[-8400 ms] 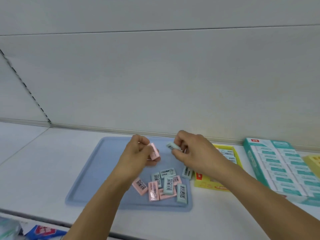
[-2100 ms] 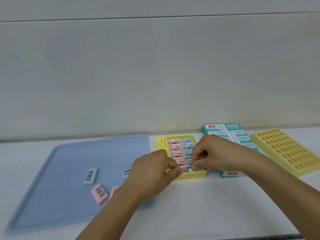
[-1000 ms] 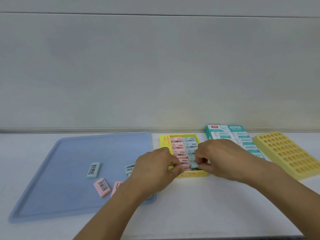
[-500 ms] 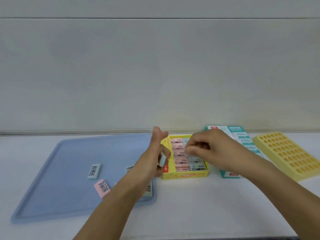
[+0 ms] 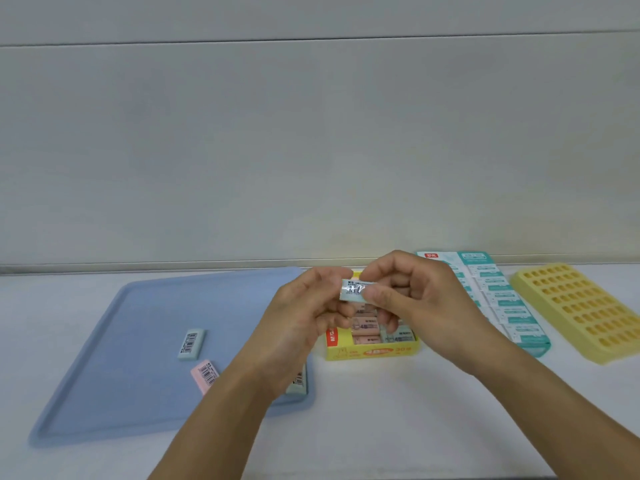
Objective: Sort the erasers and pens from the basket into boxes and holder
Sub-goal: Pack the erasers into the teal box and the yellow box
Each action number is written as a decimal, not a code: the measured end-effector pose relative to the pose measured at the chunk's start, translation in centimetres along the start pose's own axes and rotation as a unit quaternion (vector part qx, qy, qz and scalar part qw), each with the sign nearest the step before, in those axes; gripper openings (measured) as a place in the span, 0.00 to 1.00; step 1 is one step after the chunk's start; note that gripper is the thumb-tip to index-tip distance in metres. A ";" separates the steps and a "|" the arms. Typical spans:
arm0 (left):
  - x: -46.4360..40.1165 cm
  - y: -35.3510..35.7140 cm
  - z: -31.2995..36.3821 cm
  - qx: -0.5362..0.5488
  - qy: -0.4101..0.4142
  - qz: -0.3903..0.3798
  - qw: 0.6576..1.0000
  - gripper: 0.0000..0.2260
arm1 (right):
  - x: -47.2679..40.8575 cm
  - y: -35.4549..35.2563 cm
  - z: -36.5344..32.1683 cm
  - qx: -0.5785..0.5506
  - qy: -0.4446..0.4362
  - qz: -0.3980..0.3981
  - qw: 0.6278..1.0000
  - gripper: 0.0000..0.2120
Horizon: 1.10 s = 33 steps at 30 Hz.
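Both hands meet above the yellow eraser box [image 5: 372, 352]. My left hand [image 5: 304, 317] and my right hand [image 5: 415, 299] each pinch one end of a pale green wrapped eraser [image 5: 356, 290], held level in the air. The box below holds pink and green erasers in rows. On the blue tray [image 5: 104, 368] lie a green eraser [image 5: 191, 344] and a pink eraser [image 5: 205, 375]. Another green eraser [image 5: 298, 384] shows partly under my left forearm near the tray's right edge.
A teal box [image 5: 498, 299] of white-wrapped erasers stands right of the yellow box. A yellow holder [image 5: 588, 310] with many slots lies at the far right. The white shelf runs to a wall behind. No pens are in view.
My hands have lifted from the yellow box and come together. The green eraser that my left hand held half a second ago is now pinched by both hands.
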<state>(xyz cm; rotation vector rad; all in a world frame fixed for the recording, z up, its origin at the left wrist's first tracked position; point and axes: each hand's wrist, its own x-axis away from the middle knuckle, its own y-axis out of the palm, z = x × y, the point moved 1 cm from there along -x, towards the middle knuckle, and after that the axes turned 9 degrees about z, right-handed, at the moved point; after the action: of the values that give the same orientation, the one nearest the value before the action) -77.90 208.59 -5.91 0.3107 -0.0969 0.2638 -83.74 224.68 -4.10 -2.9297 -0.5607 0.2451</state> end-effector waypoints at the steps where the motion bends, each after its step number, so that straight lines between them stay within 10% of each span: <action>1: 0.0 0.0 -0.1 -0.018 0.009 0.004 1.000 0.08 | 0.1 -0.1 0.1 -0.003 -0.002 0.000 1.000 0.05; 10: -0.3 0.6 -0.4 -0.153 0.172 0.061 0.971 0.12 | -0.1 -1.1 0.6 -0.054 0.035 0.010 0.998 0.06; 23: -0.3 0.3 -0.8 -0.217 0.113 0.062 0.968 0.10 | -0.6 -1.1 1.7 0.153 -0.041 -0.026 0.987 0.03; 29: 0.0 -0.9 -1.6 -0.524 0.204 0.003 0.827 0.15 | -0.9 -1.2 2.8 0.266 -0.004 -0.074 0.961 0.03; 33: 0.2 -1.1 -1.9 -0.555 0.189 -0.029 0.810 0.21 | -1.3 -0.8 2.7 0.302 0.020 -0.088 0.949 0.03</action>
<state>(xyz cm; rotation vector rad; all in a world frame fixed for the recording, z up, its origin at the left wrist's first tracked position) -77.33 208.26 -7.99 -0.9156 0.1608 0.1657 -85.67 225.21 -6.43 -2.2755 -0.6058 0.2764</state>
